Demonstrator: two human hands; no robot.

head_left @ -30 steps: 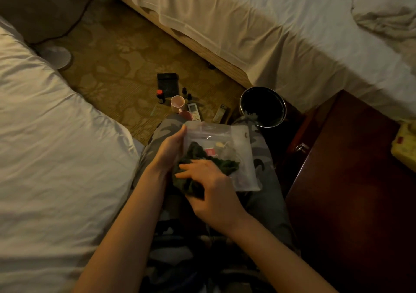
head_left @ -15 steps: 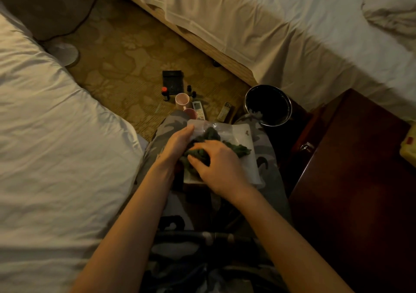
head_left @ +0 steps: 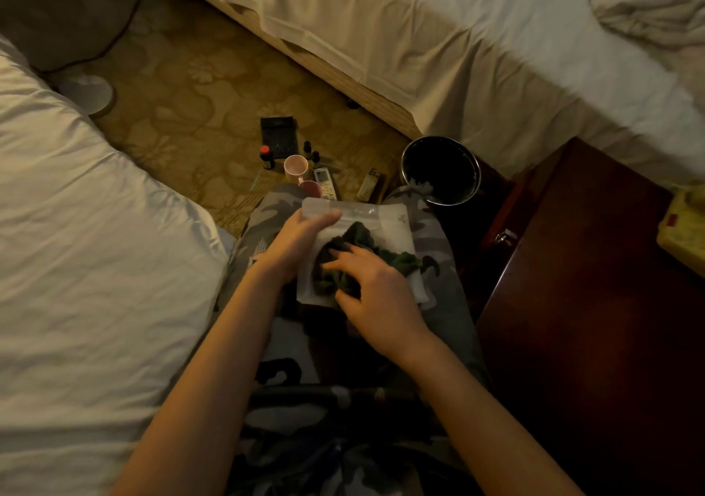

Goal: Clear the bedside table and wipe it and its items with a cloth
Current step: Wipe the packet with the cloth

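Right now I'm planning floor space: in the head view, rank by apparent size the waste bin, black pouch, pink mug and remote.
1. waste bin
2. black pouch
3. pink mug and remote look alike; the remote is partly hidden, so unranked.

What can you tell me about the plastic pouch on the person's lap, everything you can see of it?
The plastic pouch is a flat, whitish translucent bag, apparently soft plastic, with a clearer band like a zip strip along its far edge. It lies flat on the person's lap. The left hand grips its left edge, thumb lying over the top corner. A dark green cloth lies crumpled on its face, pressed down by the right hand, which hides the near part. Its contents cannot be made out.
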